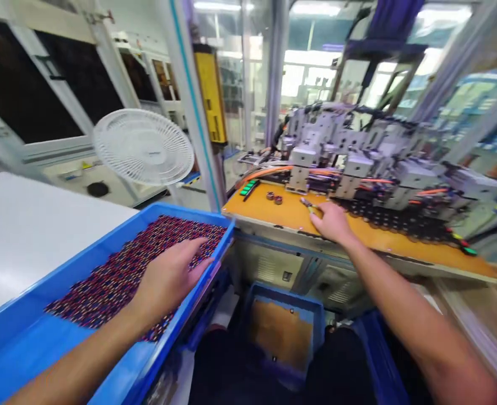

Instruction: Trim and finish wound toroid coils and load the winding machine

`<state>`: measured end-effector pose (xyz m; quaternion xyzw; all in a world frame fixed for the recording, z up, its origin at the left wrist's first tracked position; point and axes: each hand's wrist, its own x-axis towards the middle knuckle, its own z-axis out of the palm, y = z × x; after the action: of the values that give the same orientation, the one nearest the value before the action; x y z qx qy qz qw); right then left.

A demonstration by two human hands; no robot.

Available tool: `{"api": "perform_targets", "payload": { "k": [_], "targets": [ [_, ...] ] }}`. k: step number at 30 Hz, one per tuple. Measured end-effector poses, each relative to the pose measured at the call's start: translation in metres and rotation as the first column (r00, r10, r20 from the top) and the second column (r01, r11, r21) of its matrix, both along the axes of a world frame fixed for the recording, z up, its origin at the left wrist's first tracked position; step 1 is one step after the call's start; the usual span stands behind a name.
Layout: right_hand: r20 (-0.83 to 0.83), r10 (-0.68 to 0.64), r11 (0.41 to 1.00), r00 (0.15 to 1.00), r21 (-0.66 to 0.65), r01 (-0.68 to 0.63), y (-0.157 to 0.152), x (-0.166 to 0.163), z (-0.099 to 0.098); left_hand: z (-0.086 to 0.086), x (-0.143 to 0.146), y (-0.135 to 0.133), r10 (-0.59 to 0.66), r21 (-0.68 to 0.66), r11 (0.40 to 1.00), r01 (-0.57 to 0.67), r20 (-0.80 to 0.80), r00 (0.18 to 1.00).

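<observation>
My left hand (pixel 170 277) is over the right side of a blue tray (pixel 25 306), its thumb and forefinger apart. Beneath it lies a dense layer of small dark red, blue and gold parts (pixel 117 275), packed in rows. Its other fingers are partly hidden. My right hand (pixel 331 223) is closed on a small hand tool (pixel 306 202) with a silvery tip and a yellow-green handle, blurred, just above the orange worktop (pixel 257 209). Two small round coil-like parts (pixel 274 197) sit to the left of the tool's tip.
Behind the worktop stands a machine (pixel 353 152) with several grey blocks and orange tubes. A row of black holders (pixel 387 222) runs along its front right. A green-topped strip (pixel 249 188) lies at the left. Below is a blue bin (pixel 320 323); a white fan (pixel 144 146) stands behind the tray.
</observation>
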<state>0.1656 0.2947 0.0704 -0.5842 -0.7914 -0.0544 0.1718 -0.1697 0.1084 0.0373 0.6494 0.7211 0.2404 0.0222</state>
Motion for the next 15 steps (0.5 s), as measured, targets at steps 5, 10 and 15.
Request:
{"api": "perform_targets", "payload": {
  "k": [5,10,15],
  "targets": [
    [-0.01,-0.004,0.999,1.0,-0.04,0.004,-0.002,0.005,0.001,0.04,0.087,0.127,-0.106,0.04,0.994,0.102,0.133,0.985],
    [-0.034,0.008,0.998,0.999,-0.06,-0.01,-0.002,0.007,0.0,0.042,0.14,0.182,-0.006,0.008,1.0,0.004,0.274,0.962],
    [-0.059,0.03,0.997,0.998,-0.072,-0.034,0.0,0.009,0.0,0.041,0.159,0.191,0.099,0.044,0.991,-0.124,0.369,0.924]
  ]
}}
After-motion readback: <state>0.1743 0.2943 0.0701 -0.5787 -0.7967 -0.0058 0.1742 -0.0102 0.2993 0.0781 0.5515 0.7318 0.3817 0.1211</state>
